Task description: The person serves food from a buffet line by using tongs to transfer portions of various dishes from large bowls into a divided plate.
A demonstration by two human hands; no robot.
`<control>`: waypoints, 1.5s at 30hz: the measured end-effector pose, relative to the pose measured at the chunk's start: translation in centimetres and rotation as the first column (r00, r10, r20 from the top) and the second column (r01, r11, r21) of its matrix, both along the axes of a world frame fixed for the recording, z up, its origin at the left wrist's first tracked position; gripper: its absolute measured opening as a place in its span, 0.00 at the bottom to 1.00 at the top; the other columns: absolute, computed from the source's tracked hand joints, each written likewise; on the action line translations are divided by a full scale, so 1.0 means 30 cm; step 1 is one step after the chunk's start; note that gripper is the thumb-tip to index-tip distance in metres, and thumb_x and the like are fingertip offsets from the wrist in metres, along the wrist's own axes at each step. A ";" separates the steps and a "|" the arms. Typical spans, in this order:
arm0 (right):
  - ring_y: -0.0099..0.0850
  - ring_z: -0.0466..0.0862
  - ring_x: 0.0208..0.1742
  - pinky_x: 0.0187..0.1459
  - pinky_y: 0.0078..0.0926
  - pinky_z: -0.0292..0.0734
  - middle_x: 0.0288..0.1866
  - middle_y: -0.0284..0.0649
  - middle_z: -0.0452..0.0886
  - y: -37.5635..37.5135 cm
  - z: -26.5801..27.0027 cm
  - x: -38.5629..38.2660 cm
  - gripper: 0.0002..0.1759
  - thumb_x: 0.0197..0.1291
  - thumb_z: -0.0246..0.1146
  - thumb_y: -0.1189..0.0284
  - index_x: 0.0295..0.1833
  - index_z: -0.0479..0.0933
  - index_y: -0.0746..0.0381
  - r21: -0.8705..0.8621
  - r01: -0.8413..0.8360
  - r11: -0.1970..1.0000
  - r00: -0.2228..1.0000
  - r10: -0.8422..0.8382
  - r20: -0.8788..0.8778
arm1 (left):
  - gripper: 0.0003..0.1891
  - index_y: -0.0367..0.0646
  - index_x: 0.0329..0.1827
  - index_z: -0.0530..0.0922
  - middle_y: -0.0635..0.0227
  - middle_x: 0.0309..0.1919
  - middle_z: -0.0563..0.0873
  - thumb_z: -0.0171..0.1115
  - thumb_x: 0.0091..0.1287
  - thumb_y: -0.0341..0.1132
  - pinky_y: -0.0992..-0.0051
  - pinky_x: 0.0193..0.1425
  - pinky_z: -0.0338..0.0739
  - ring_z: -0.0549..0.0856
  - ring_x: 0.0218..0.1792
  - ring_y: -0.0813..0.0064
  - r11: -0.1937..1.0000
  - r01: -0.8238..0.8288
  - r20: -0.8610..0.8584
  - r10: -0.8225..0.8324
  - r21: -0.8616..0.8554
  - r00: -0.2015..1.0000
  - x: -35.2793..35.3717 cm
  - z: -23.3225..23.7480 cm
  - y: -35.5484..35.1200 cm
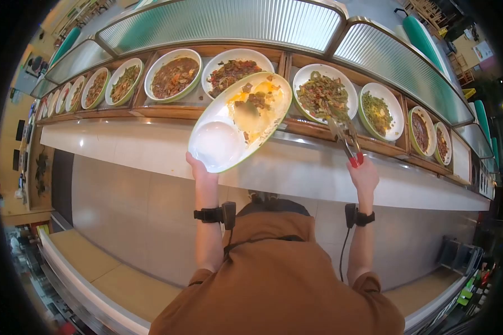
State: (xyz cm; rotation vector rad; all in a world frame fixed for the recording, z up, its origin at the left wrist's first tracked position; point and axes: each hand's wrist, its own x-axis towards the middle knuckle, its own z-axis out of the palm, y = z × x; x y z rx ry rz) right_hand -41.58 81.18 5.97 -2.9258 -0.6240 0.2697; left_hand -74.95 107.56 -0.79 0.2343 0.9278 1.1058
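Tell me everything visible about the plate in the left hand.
The oval plate is white with a green outer rim, glossy, likely melamine or ceramic. The left hand grips its near edge, holding it tilted above the white counter. Its far half carries yellow, egg-like food with brown pieces; the near half is bare.

In the middle of the frame the oval white plate with a thin green rim is showing one bare white half and one half smeared yellow and dotted brown. To its right the silver metal tongs with red handle tips are glinting over the round white bowl of dark green vegetables. The brown wooden counter frame is running above the glossy white ledge. Along the top the ribbed pale-green glass screen is glowing in fine vertical stripes. At the bottom the plain brown shirt is sitting below black wrist straps.
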 end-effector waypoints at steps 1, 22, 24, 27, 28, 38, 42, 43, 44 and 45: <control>0.47 0.84 0.46 0.47 0.44 0.79 0.42 0.44 0.85 0.019 0.012 0.007 0.25 0.50 0.67 0.50 0.49 0.80 0.54 -0.011 -0.005 1.000 1.000 0.005 -0.001 | 0.33 0.44 0.74 0.60 0.60 0.71 0.67 0.25 0.77 0.57 0.57 0.75 0.61 0.66 0.71 0.58 1.000 -0.024 -0.031 0.024 -0.003 0.999 -0.001 0.003 -0.004; 0.46 0.85 0.35 0.38 0.43 0.80 0.31 0.49 0.84 0.293 0.114 0.606 0.11 0.54 0.65 0.63 0.37 0.85 0.58 -0.194 -0.582 0.790 0.776 0.611 0.159 | 0.31 0.44 0.69 0.66 0.60 0.67 0.72 0.31 0.75 0.55 0.57 0.69 0.69 0.74 0.65 0.58 0.958 0.134 -0.443 -0.008 0.254 0.897 -0.053 -0.175 -0.041; 0.48 0.85 0.35 0.38 0.44 0.80 0.31 0.51 0.83 0.311 0.145 0.606 0.09 0.51 0.64 0.68 0.35 0.84 0.61 -0.208 -0.649 0.732 0.722 0.679 0.136 | 0.30 0.44 0.68 0.68 0.60 0.66 0.73 0.32 0.75 0.54 0.56 0.68 0.70 0.75 0.64 0.58 0.994 0.020 -0.282 0.013 0.112 0.959 -0.001 -0.051 -0.055; 0.48 0.85 0.36 0.38 0.44 0.80 0.32 0.51 0.84 0.321 0.176 0.589 0.08 0.48 0.65 0.70 0.33 0.82 0.63 -0.283 -0.705 0.650 0.662 0.747 0.067 | 0.29 0.45 0.67 0.69 0.61 0.65 0.75 0.32 0.74 0.54 0.57 0.67 0.71 0.75 0.64 0.59 0.997 -0.068 -0.116 0.064 -0.031 0.991 0.027 0.017 -0.064; 0.48 0.84 0.35 0.37 0.44 0.79 0.31 0.51 0.83 0.319 0.157 0.601 0.08 0.47 0.65 0.70 0.32 0.82 0.63 -0.293 -0.713 0.637 0.645 0.760 0.080 | 0.29 0.45 0.67 0.69 0.61 0.64 0.75 0.32 0.75 0.54 0.57 0.67 0.71 0.75 0.64 0.59 0.997 -0.074 -0.101 0.070 -0.035 0.992 0.026 0.014 -0.069; 0.47 0.84 0.34 0.36 0.43 0.79 0.29 0.49 0.83 0.317 0.091 0.631 0.08 0.47 0.66 0.70 0.31 0.82 0.63 -0.338 -0.714 0.613 0.605 0.783 0.145 | 0.29 0.45 0.67 0.70 0.62 0.64 0.75 0.33 0.74 0.54 0.59 0.67 0.72 0.75 0.64 0.60 0.997 -0.080 -0.080 0.078 -0.024 0.994 0.022 -0.038 -0.069; 0.45 0.84 0.33 0.35 0.43 0.78 0.28 0.48 0.83 0.309 0.078 0.611 0.07 0.51 0.65 0.70 0.30 0.82 0.62 -0.341 -0.709 0.618 0.586 0.785 0.204 | 0.30 0.46 0.67 0.69 0.62 0.65 0.75 0.33 0.74 0.55 0.58 0.67 0.71 0.74 0.65 0.60 0.999 -0.050 -0.042 0.049 -0.006 0.998 0.015 -0.057 -0.068; 0.45 0.84 0.34 0.36 0.43 0.78 0.29 0.48 0.83 0.306 0.071 0.614 0.06 0.52 0.65 0.70 0.30 0.82 0.62 -0.342 -0.724 0.599 0.553 0.800 0.231 | 0.30 0.46 0.67 0.69 0.62 0.65 0.74 0.34 0.74 0.55 0.58 0.67 0.71 0.74 0.65 0.60 0.999 -0.041 -0.019 0.040 -0.008 0.999 0.016 -0.055 -0.068; 0.45 0.84 0.34 0.36 0.43 0.78 0.29 0.47 0.83 0.306 0.054 0.620 0.06 0.53 0.64 0.70 0.30 0.82 0.61 -0.344 -0.739 0.580 0.518 0.815 0.259 | 0.30 0.46 0.68 0.69 0.62 0.66 0.74 0.34 0.74 0.55 0.58 0.67 0.71 0.74 0.65 0.59 0.999 -0.039 -0.022 0.038 -0.014 0.999 0.018 -0.053 -0.065; 0.45 0.84 0.34 0.36 0.43 0.77 0.29 0.47 0.83 0.311 0.044 0.624 0.06 0.54 0.63 0.70 0.31 0.82 0.61 -0.347 -0.754 0.558 0.481 0.828 0.287 | 0.30 0.46 0.68 0.69 0.62 0.66 0.74 0.34 0.74 0.55 0.58 0.67 0.71 0.74 0.65 0.59 0.999 -0.038 -0.024 0.038 -0.021 0.999 0.019 -0.052 -0.062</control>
